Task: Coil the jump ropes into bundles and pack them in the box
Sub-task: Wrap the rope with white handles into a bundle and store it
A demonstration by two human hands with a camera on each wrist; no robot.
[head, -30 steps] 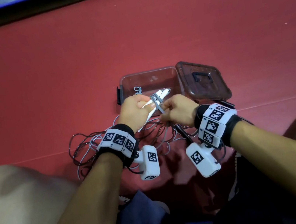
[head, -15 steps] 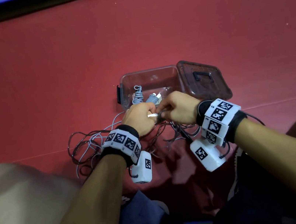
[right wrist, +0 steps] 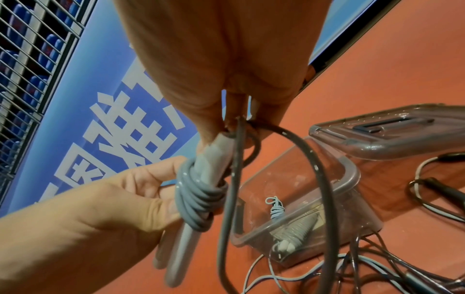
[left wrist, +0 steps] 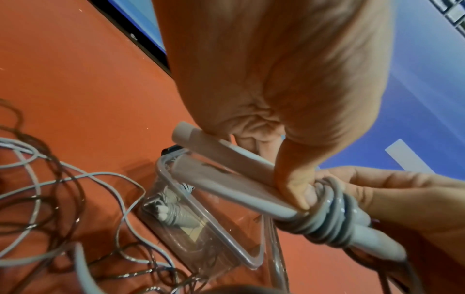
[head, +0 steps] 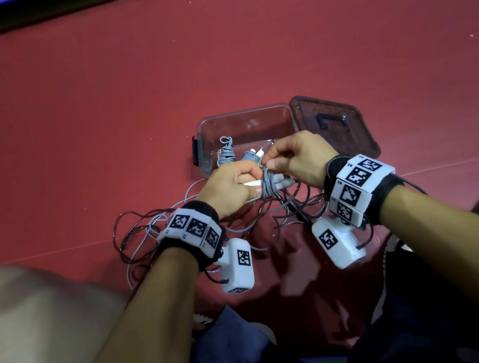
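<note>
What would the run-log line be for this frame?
left hand: grips handles | right hand: winds grey rope round them | box: open, one bundle inside | loose rope: on floor

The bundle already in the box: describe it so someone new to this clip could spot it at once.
Find the clear box on the red floor, just beyond the hands. Inside, near its left end, lies the bundle: a grey rope wound tightly round white handles. Unlike the loose ropes tangled on the floor and the rope in the hands, it is finished and untouched.
</note>
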